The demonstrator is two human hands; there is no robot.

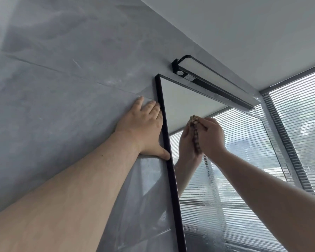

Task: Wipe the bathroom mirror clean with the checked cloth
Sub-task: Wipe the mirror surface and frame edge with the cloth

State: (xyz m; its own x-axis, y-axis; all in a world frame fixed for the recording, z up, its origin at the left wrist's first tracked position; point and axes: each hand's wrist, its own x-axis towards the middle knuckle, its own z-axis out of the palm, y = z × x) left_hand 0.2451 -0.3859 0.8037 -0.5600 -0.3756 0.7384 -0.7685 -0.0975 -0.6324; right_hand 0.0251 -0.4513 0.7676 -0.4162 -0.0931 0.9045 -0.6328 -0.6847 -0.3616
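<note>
One checked cloth: a bunched brown-and-cream wad held against the glass in the upper part of the mirror, a little to the right of its left edge. A pale tuft sticks out at the top and a dark checked edge runs down along the hand.
Right grip: the right hand has its fingers curled tight round the cloth, with the back of the hand toward the camera. The forearm reaches up from the lower right.
Mirror: a tall pane seen at a steep angle from below. It reflects the hand and cloth just left of the real ones, pale ceiling above, and slatted blinds below.
Streak: a hazy smear runs down the glass below the cloth.
Frame: a thin black border. Its top left corner is above both hands.
Left grip: the left hand holds nothing. It lies flat on the wall with straight, spread fingers, just left of the frame. The thumb tip touches the frame's outer edge and the fingertips end right beside it.
Wall: grey marbled tiles with thin joints.
Lamp: a long black bar light fixed to the wall just above the mirror's top edge.
Window blinds: horizontal slats in a dark frame at the far right, meeting the wall at the corner.
Ceiling: plain white.
</note>
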